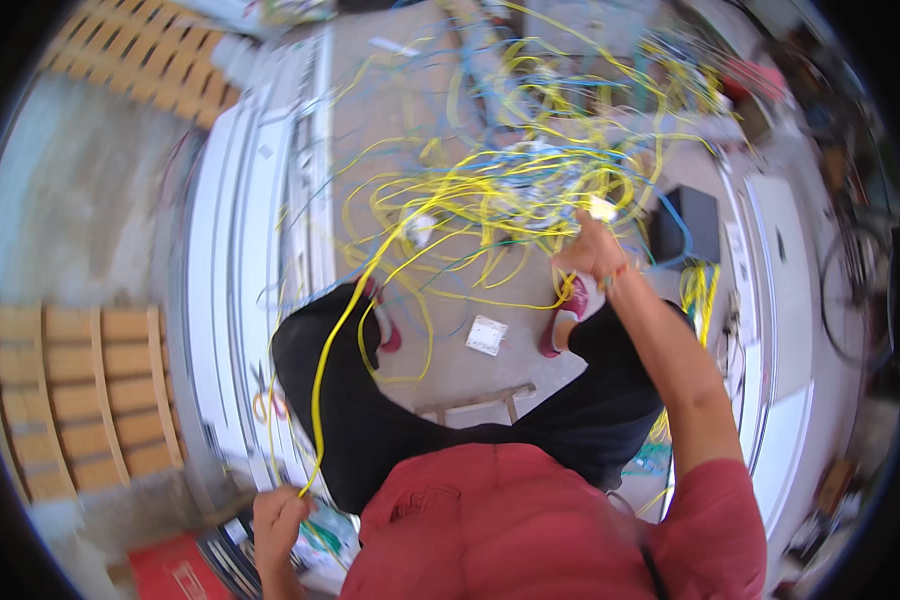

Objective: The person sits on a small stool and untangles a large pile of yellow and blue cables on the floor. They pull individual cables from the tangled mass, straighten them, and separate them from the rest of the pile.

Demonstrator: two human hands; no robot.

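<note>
A yellow cable [335, 330] runs from my left hand [279, 517], which is closed on it at the lower left, up across my left thigh. It leads into a large tangle of yellow cables [487, 202] on the floor in front of me, mixed with blue and green ones. Over the right side of that tangle reaches my right hand [594, 251], its fingers spread near a small white item [601, 208]; blur hides whether it touches a cable. Between my feet lies a square white plate [486, 334].
Scissors [262, 401] rest on the long white panels [232, 247] at the left. A dark box [688, 225] stands right of the tangle. Another yellow cable bundle [697, 289] is beside my right knee. A bicycle [855, 277] is at the far right, a red box [176, 570] at the lower left.
</note>
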